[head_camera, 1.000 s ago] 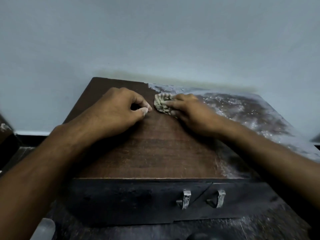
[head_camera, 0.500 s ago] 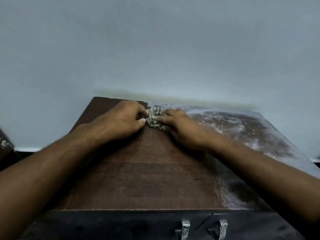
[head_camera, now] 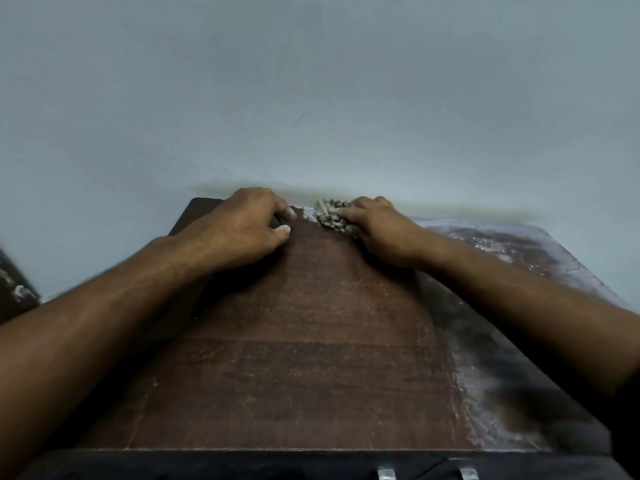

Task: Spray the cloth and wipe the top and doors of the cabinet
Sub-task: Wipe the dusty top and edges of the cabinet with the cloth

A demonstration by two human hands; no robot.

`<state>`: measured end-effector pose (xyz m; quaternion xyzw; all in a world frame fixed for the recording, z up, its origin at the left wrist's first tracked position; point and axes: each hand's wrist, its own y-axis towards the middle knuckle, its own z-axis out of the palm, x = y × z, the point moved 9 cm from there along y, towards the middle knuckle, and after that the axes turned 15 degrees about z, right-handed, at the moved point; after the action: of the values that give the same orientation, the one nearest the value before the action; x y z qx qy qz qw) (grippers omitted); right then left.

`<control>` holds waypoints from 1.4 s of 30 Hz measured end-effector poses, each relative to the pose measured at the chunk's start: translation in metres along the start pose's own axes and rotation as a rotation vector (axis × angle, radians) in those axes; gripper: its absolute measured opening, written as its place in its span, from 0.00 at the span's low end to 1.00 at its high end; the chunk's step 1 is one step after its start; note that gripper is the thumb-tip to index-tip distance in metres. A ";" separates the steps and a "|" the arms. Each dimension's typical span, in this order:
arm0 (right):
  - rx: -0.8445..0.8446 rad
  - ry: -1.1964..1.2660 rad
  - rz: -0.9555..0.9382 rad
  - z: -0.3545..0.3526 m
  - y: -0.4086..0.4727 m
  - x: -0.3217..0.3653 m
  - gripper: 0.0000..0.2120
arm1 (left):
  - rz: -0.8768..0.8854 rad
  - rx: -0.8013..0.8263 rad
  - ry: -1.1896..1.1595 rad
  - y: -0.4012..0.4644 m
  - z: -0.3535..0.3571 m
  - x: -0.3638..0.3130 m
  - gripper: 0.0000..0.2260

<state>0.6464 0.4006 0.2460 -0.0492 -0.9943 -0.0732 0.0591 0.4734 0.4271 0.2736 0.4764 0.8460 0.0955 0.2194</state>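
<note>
The brown wooden cabinet top (head_camera: 311, 358) fills the lower view. Its left and middle are dark and wiped, while its right strip (head_camera: 512, 251) is pale with dust. A bunched grey cloth (head_camera: 330, 216) lies at the far edge against the wall. My right hand (head_camera: 377, 226) presses on the cloth with its fingers laid over it. My left hand (head_camera: 249, 226) rests on the cabinet top just left of the cloth, fingers curled, holding nothing. The doors are hidden below the frame; only two metal handles (head_camera: 386, 472) peek up.
A plain pale wall (head_camera: 311, 98) rises right behind the cabinet's far edge. A dark piece of furniture (head_camera: 15, 289) shows at the left edge.
Both hands and the cloth have slid away from me to the cabinet's far edge by the wall. The view has tilted up, so the doors have dropped out of sight.
</note>
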 end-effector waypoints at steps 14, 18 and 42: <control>-0.014 -0.070 0.088 0.008 0.028 0.046 0.17 | -0.109 -0.062 0.008 -0.017 -0.025 0.013 0.12; 0.046 -0.027 0.056 0.019 0.027 0.090 0.21 | -0.021 -0.102 0.050 -0.013 -0.034 -0.010 0.12; 0.099 0.203 -0.433 -0.011 -0.080 0.103 0.19 | -0.062 -0.165 -0.098 -0.078 -0.049 -0.020 0.08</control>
<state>0.5377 0.3296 0.2584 0.1755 -0.9731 -0.0397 0.1439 0.4001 0.3712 0.2936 0.4343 0.8379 0.1345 0.3020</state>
